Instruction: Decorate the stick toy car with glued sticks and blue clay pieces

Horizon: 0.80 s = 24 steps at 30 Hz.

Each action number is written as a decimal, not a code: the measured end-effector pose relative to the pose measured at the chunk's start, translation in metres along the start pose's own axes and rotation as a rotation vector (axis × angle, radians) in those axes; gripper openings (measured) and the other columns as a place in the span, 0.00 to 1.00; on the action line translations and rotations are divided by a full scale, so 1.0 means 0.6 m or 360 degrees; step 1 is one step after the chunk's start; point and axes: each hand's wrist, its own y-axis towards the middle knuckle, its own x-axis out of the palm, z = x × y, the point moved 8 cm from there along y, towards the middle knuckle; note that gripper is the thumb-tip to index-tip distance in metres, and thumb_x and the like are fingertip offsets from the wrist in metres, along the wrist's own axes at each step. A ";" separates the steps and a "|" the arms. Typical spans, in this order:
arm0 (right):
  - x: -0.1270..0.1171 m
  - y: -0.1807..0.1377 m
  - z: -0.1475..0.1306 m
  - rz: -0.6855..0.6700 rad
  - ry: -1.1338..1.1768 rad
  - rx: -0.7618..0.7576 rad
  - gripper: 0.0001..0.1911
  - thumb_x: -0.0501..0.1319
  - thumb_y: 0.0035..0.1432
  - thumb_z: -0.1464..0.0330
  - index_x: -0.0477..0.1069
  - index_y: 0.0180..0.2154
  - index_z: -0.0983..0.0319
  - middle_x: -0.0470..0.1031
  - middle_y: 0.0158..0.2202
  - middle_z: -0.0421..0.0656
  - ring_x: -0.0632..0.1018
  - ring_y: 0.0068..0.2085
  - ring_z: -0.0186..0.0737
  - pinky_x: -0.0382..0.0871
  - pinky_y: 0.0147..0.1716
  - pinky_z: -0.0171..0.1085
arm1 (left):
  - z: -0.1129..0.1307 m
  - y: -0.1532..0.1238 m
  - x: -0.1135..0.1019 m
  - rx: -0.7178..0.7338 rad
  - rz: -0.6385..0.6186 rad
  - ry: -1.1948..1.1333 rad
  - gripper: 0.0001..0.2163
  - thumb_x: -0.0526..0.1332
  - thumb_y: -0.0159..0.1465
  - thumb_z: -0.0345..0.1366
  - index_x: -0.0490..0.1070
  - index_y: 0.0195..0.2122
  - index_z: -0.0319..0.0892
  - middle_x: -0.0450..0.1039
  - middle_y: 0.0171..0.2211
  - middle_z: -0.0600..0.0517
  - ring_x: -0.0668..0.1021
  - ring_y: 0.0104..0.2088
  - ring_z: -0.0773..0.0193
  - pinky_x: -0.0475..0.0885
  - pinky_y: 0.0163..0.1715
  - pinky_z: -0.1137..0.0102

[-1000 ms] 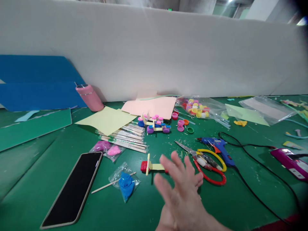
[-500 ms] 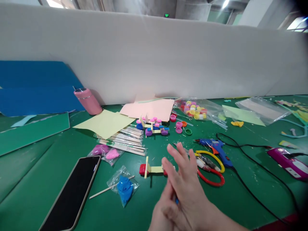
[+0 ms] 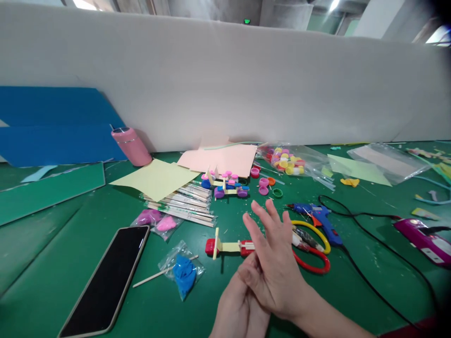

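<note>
Low in the middle, my left hand (image 3: 237, 300) lies palm up with its fingers tucked behind the other hand. Across it presses my right hand (image 3: 278, 263), palm down, fingers spread and pointing up. A bit of blue clay between the palms showed in the earlier frame; now the hands hide it. Just beyond them stands a small toy scooter (image 3: 229, 247) with red ends, a cream deck and an upright stick, partly covered by my right fingers. To the left lies blue clay (image 3: 184, 274) in a clear bag, a thin stick (image 3: 150, 279) beside it.
Nearby are a phone (image 3: 105, 286), wrapped sticks (image 3: 186, 206), red-and-yellow-handled tools (image 3: 313, 263) and a blue glue gun (image 3: 322, 218) with its cord. Farther back are small purple-and-blue models (image 3: 229, 190), bagged coloured caps (image 3: 287, 162), a pink cup (image 3: 132, 148) and a white partition (image 3: 218, 84).
My palms have shifted against each other, the right hand sliding slightly right and up. The bit of blue between them has gone from sight. More of the scooter's right red end shows.
</note>
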 end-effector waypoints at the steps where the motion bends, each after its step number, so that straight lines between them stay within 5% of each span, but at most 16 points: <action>1: -0.001 -0.003 0.009 0.0002 0.0004 0.0030 0.29 0.47 0.60 0.58 0.45 0.60 0.60 0.44 0.62 0.49 0.44 0.62 0.59 0.34 0.54 0.63 | 0.004 -0.002 0.001 0.0001 -0.0009 -0.0016 0.15 0.60 0.56 0.38 0.72 0.44 0.43 0.73 0.47 0.48 0.62 0.56 0.52 0.53 0.56 0.59; 7: -0.015 -0.041 0.026 0.0160 0.0382 0.0150 0.18 0.52 0.56 0.68 0.60 0.50 0.60 0.55 0.56 0.46 0.52 0.60 0.54 0.47 0.55 0.57 | 0.053 -0.006 -0.001 0.0104 0.0175 -0.0011 0.12 0.56 0.56 0.25 0.74 0.39 0.39 0.77 0.39 0.47 0.74 0.46 0.57 0.59 0.53 0.60; 15: 0.021 -0.080 0.031 0.0009 0.0649 0.0253 0.15 0.60 0.52 0.67 0.68 0.44 0.56 0.46 0.61 0.41 0.53 0.59 0.55 0.51 0.54 0.54 | 0.051 -0.012 0.006 0.0039 0.0174 0.0086 0.19 0.53 0.53 0.22 0.70 0.46 0.39 0.74 0.44 0.46 0.73 0.47 0.58 0.61 0.50 0.64; 24: 0.016 -0.079 0.034 0.0040 0.0648 0.0278 0.14 0.60 0.52 0.67 0.70 0.43 0.56 0.50 0.59 0.42 0.54 0.58 0.54 0.52 0.53 0.54 | 0.040 -0.018 -0.018 -0.0039 0.0230 0.0014 0.15 0.54 0.58 0.37 0.73 0.42 0.37 0.76 0.40 0.43 0.72 0.46 0.53 0.63 0.48 0.60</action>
